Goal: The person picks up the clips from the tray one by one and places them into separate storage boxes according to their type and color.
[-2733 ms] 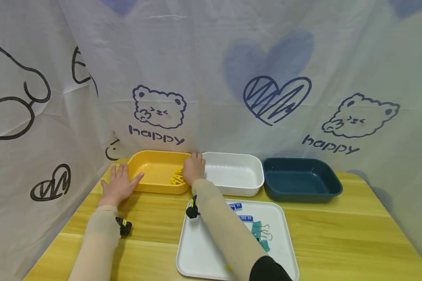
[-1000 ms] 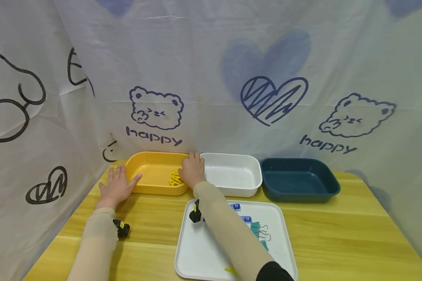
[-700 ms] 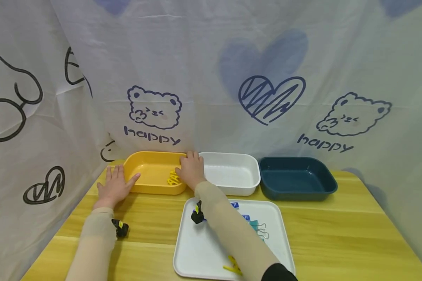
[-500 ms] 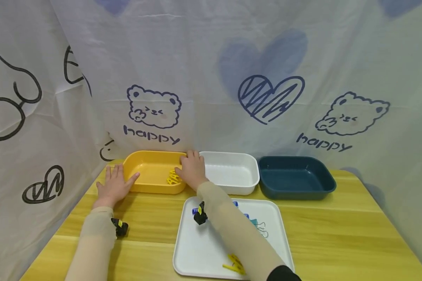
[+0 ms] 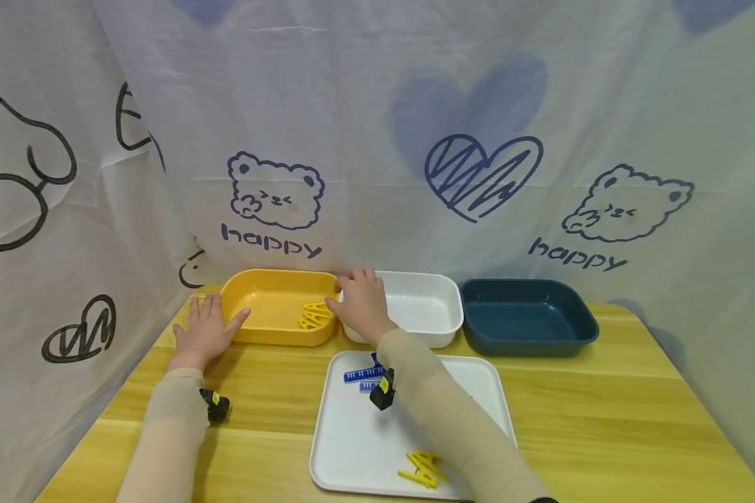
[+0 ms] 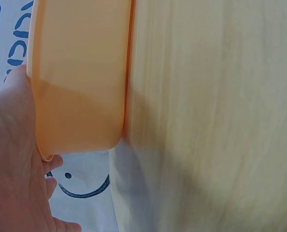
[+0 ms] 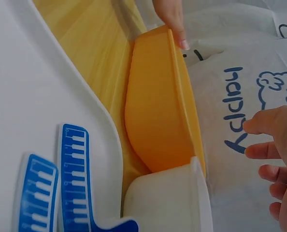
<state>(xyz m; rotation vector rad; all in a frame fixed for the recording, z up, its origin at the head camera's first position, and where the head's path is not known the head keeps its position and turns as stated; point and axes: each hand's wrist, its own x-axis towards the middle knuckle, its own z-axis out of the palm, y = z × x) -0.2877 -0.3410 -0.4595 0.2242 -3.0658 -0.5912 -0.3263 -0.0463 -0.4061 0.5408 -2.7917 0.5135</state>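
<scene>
The left hand [image 5: 203, 334] rests at the left end of the yellow tray [image 5: 270, 335], fingers spread and thumb over its rim; in the left wrist view that hand [image 6: 13, 159] touches the tray wall [image 6: 80, 96]. Above the left end of the white container [image 5: 423, 338] is the right hand [image 5: 363, 304], its fingers slightly bent. In the right wrist view the right hand [image 7: 279, 159] holds nothing, its fingers apart from the yellow tray [image 7: 155, 101]. Yellow clips [image 5: 314, 316] lie in the yellow tray's right end.
A white flat tray [image 5: 352, 447] nearer the front bears blue piano-patterned pieces [image 5: 363, 375] and yellow clips [image 5: 423, 468]; the right forearm passes over it. A dark teal container [image 5: 528, 346] stands right of the white one. A printed curtain [image 5: 377, 105] hangs behind.
The right hand has moved right, off the yellow tray's right edge to the white container. More blue pieces and yellow clips show, while the teal binder clips are now mostly behind the forearm.
</scene>
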